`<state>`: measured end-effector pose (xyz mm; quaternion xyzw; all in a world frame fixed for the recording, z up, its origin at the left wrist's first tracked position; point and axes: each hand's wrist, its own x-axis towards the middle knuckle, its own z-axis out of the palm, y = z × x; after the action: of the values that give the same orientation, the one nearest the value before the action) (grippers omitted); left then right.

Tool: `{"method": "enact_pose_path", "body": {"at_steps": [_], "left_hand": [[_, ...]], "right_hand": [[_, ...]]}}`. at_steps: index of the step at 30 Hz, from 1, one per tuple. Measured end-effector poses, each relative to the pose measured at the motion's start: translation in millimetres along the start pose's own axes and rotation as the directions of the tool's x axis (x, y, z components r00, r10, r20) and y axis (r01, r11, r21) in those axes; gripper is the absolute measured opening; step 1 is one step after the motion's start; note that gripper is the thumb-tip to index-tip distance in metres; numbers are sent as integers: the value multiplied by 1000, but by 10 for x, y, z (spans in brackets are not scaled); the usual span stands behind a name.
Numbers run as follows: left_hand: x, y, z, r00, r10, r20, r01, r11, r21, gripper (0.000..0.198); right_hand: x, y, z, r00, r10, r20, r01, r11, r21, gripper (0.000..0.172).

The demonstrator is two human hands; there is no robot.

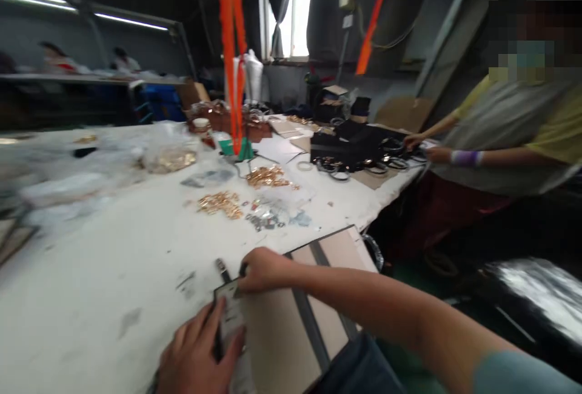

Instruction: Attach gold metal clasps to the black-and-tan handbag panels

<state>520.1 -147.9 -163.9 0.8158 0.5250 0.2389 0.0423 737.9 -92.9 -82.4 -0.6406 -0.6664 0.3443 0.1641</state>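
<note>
A flat beige panel [268, 327] with dark stripes and black edging lies at the table's near edge, partly under my right forearm. My left hand [197, 354] grips its left side, fingers along the black edge and thumb on a whitish strip [234, 315]. At the panel's far left corner, my right hand [266, 270] is closed, with a small dark bit showing at its fingers; what it holds is mostly hidden. Just left of that hand, a dark tab with a metal end [222, 270] sticks out past the corner.
Piles of gold-coloured metal pieces [221, 204] and small silvery parts [264, 218] lie beyond the panel on the white table [136, 248]. Plastic bags [68, 191] are at left. Orange straps [231, 48] hang overhead. A co-worker [504, 133] handles black pieces [350, 145] at right.
</note>
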Motion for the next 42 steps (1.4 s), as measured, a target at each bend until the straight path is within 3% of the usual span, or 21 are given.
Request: {"method": "enact_pose_path", "body": {"at_steps": [3, 6, 9, 16, 32, 37, 39, 42], "left_hand": [[-69, 58, -15, 997, -33, 74, 30, 999, 31, 53], [-103, 118, -78, 995, -62, 75, 61, 998, 20, 53], [-126, 162, -123, 995, -69, 71, 70, 998, -10, 56], [-139, 151, -111, 994, -72, 85, 76, 996, -40, 57], [-105, 160, -132, 994, -76, 74, 80, 995, -55, 56], [-94, 130, -122, 993, -89, 81, 97, 990, -100, 52], [-59, 99, -143, 990, -91, 107, 106, 983, -147, 49], [68, 53, -217, 966, -164, 199, 207, 953, -221, 50]], "right_hand": [[-66, 121, -24, 998, -1, 63, -2, 999, 43, 14], [-105, 170, 20, 976, 119, 181, -176, 924, 339, 19], [-175, 111, 115, 967, 115, 229, -205, 880, 427, 22], [-190, -41, 242, 958, 170, 230, -249, 890, 382, 20], [-143, -46, 315, 947, 260, 191, -305, 912, 273, 12], [-128, -32, 351, 963, 233, 139, -258, 944, 204, 3], [-147, -18, 363, 972, 205, 114, -224, 955, 193, 8], [-189, -3, 382, 986, 147, 75, -158, 971, 178, 12]]}}
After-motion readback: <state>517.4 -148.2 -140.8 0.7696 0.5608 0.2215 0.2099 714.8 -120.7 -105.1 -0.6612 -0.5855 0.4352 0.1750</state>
